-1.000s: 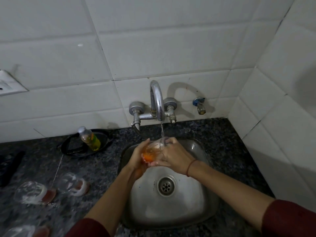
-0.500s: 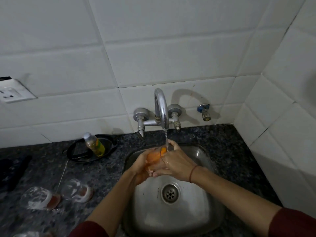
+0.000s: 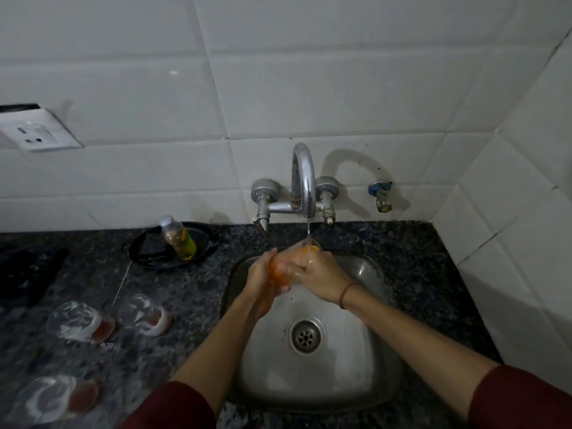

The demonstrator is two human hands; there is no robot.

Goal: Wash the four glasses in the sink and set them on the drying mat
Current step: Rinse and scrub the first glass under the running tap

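Glass (image 3: 286, 267) sits clasped between both hands over the sink (image 3: 365, 274), directly under the tap (image 3: 303, 178), whose thin stream runs into its mouth. Left hand (image 3: 260, 280) cups the base; right hand (image 3: 318, 275) wraps the side, fingers (image 3: 295, 269) clenched around it. Wet glass is likely slippery and brittle, so a whole-hand hold around the wall suits. Left of the sink, three glasses (image 3: 144, 314) lie on the worktop (image 3: 192, 292), with bare room between them.
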